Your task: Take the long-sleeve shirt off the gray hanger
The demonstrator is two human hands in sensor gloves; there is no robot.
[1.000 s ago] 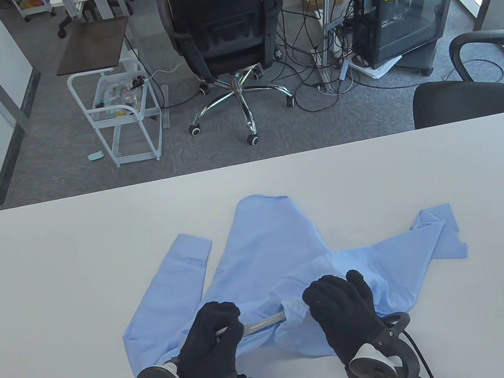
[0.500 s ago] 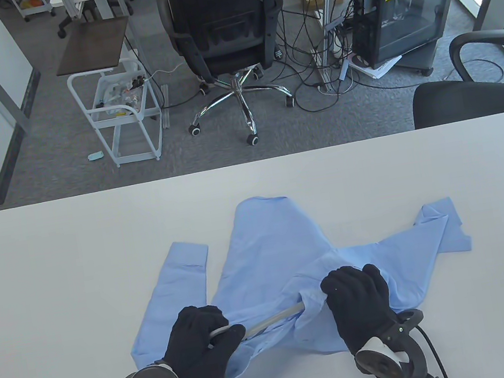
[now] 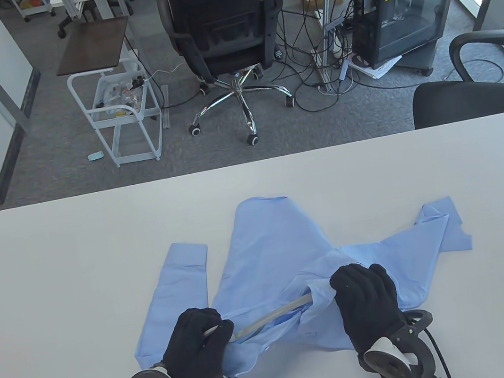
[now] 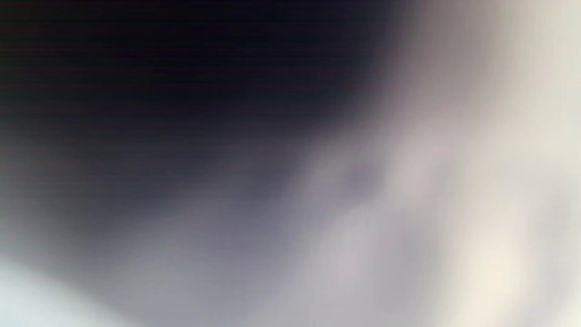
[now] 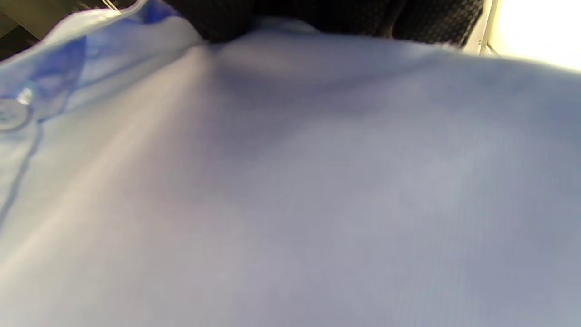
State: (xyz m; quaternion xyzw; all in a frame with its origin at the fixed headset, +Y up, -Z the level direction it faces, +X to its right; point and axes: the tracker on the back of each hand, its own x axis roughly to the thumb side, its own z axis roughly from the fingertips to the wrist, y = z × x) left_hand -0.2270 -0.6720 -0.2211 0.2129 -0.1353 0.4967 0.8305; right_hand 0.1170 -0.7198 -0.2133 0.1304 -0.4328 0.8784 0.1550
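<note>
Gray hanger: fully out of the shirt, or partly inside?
Partly inside. The gray hanger shows a bare bar between the left hand and right hand; its right end disappears under the shirt.

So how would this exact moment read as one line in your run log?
step: pulling hanger out | left hand: grips gray hanger | right hand: holds blue shirt down | hanger: partly inside shirt

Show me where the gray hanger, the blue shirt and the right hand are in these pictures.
gray hanger (image 3: 272, 316), table view, on the bare bar showing between the two hands.
blue shirt (image 3: 270, 243), table view, on the flat body panel.
right hand (image 3: 367, 297), table view, on the back of the glove.
</note>
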